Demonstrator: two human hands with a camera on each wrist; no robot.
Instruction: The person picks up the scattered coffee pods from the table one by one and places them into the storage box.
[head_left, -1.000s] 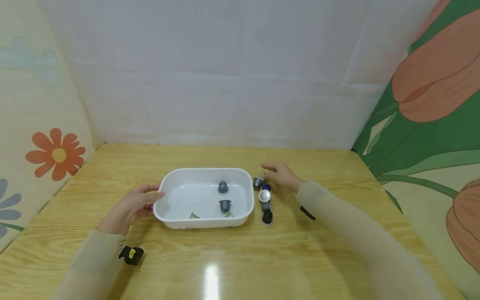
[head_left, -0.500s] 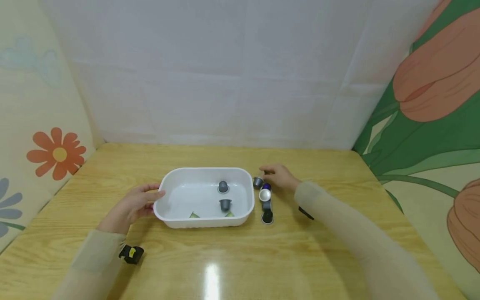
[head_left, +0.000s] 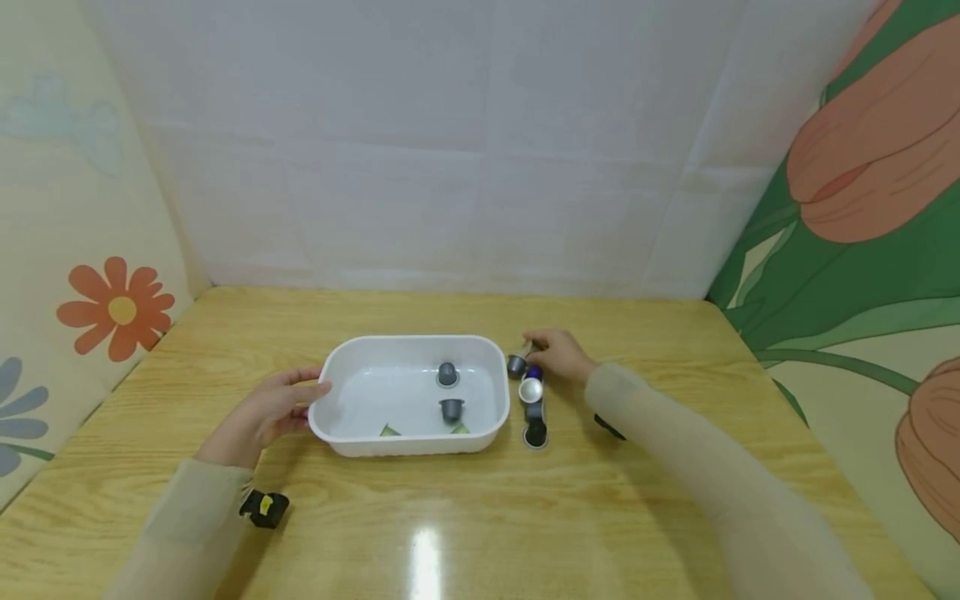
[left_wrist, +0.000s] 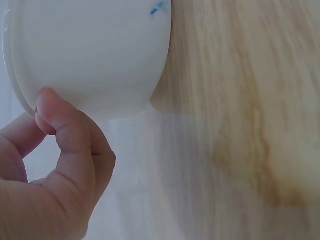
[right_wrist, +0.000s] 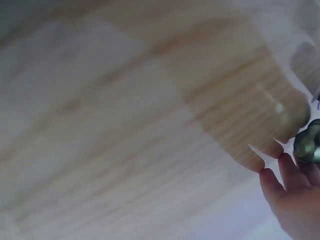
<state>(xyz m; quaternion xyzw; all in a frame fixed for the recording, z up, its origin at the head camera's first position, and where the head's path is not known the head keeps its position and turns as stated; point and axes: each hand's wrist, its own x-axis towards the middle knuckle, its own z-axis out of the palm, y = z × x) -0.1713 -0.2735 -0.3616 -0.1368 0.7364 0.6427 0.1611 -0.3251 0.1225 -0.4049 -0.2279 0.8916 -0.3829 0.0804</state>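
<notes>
A white plastic tub (head_left: 409,446) stands on the wooden table, its left end pinched at the rim between the thumb and fingers of my left hand (head_left: 273,408). Inside it lie a grey coffee capsule (head_left: 447,373), another grey capsule (head_left: 452,409) and two green ones, partly hidden by the near wall. Right of the tub, several capsules form a column: a dark grey one (head_left: 517,365), a purple one, one showing its silver lid (head_left: 531,390) and a black one (head_left: 536,432). At the far end my right hand (head_left: 561,357) pinches a shiny dark green capsule (right_wrist: 306,145), fingertips close to the table.
The wooden table (head_left: 360,533) ends at a white cloth (head_left: 420,208) behind. Flowered panels rise on the left and right. A black wrist camera (head_left: 264,508) sits at the left cuff.
My right hand has shifted slightly, and its fingers have closed in at the far end of the capsule column. The left hand and the tub stay in place.
</notes>
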